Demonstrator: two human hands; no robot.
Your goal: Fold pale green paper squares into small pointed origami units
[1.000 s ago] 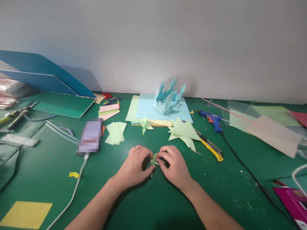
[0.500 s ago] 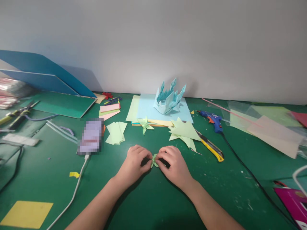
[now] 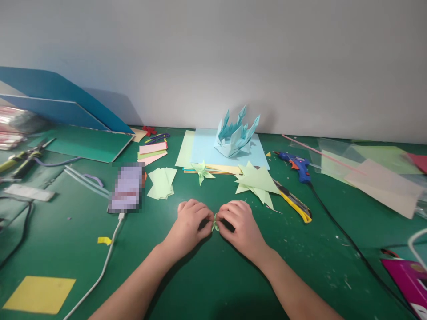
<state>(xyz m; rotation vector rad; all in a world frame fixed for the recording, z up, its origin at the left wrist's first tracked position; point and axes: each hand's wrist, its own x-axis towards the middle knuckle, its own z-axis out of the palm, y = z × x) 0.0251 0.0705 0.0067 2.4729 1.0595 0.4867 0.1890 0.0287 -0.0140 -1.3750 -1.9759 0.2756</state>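
Between my two hands is a small light-green folded paper flower (image 3: 215, 224), mostly hidden by the fingers. My left hand (image 3: 192, 224) pinches its left side between thumb and forefinger. The opposite side is pinched by my right hand (image 3: 239, 226). Both hands rest low over the green table, fingertips almost touching. Beyond them lies another folded green paper flower (image 3: 202, 172), with pointed petals. Light-green paper slips (image 3: 162, 183) are fanned out to the left, and a pile of green paper triangles (image 3: 256, 181) lies to the right.
A yellow box cutter (image 3: 294, 203) and a blue glue gun (image 3: 296, 165) with a black cord lie right. A blue folded-paper crown-like piece (image 3: 233, 140) stands on paper sheets at the back. Left are a phone (image 3: 126, 189) on a white cable and a yellow paper (image 3: 39, 294).
My fingertips have drawn slightly closer together, and less of the green paper flower shows between them. The camera view has shifted a little.
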